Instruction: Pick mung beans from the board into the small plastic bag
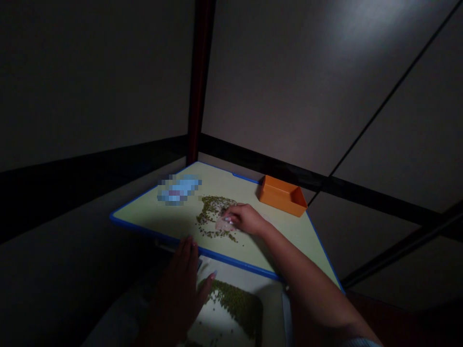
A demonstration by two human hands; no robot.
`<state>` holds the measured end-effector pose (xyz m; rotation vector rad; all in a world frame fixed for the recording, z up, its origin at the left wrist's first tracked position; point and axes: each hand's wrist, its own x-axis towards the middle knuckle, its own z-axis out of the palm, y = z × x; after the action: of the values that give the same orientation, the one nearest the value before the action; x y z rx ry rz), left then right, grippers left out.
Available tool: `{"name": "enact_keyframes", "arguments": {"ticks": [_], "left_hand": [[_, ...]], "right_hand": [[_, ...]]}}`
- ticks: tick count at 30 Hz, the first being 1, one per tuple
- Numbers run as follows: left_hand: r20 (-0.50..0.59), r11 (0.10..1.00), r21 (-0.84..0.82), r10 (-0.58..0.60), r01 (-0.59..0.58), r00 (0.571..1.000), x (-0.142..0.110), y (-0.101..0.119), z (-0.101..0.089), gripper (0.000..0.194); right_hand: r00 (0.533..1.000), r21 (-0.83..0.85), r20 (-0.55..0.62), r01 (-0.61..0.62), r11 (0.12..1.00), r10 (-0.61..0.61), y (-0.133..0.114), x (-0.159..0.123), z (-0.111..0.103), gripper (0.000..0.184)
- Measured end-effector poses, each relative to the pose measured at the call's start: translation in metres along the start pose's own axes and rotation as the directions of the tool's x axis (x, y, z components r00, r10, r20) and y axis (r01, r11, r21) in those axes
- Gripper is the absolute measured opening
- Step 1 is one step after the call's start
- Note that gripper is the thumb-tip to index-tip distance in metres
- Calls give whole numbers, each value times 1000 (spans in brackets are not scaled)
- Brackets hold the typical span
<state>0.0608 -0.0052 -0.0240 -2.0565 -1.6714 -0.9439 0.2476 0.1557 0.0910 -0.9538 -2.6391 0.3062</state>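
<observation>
Small green beans (216,203), which look like mung beans, are scattered in a loose ring on the pale tabletop (289,236). My right hand (248,219) reaches over the table from the right, its fingers bent and pressed together at the right side of the beans. What it pinches, if anything, is too small to make out. My left hand (186,274) is open, fingertips at the table's near blue edge and thumb held apart. Below that edge sits a white tray (240,267) with many more green beans, partly covered by my left hand.
An orange open box (282,195) stands at the table's back right corner. A blurred light-blue item (180,189) lies at the left. Walls (289,96) close in behind the table, with a dark red post (198,82) at the corner. The light is dim.
</observation>
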Motion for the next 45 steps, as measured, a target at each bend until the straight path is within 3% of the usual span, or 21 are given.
{"name": "enact_keyframes", "arguments": {"ticks": [3, 8, 18, 22, 28, 37, 42, 45], "left_hand": [[9, 1000, -2, -6, 6, 1000, -1, -1, 1, 78], [70, 1000, 13, -25, 25, 997, -4, -6, -2, 76], [268, 996, 72, 31, -52, 963, 0, -19, -30, 77], [349, 993, 112, -12, -29, 937, 4, -19, -42, 73], [445, 994, 113, -45, -6, 894, 12, -19, -51, 73], [363, 996, 91, -16, -19, 932, 4, -25, -40, 79], [317, 991, 137, -33, -11, 948, -5, -27, -26, 85], [263, 992, 120, -1, -32, 965, -7, -28, -19, 85]], "right_hand": [[999, 61, -26, 32, 998, -30, -1, -8, -4, 15], [989, 141, -116, -80, 987, 96, 3, -19, -5, 20], [978, 93, -128, -151, 984, 163, 14, -31, -10, 20], [982, 88, -109, -144, 986, 153, 14, -32, -8, 20], [984, 226, -16, -172, 959, 180, 11, -34, -7, 17], [983, 401, 45, -179, 898, 176, 9, -37, -14, 12], [950, 502, 182, -310, 807, 252, 18, -45, -32, 10], [908, 492, 297, -410, 768, 295, 24, -52, -45, 20]]}}
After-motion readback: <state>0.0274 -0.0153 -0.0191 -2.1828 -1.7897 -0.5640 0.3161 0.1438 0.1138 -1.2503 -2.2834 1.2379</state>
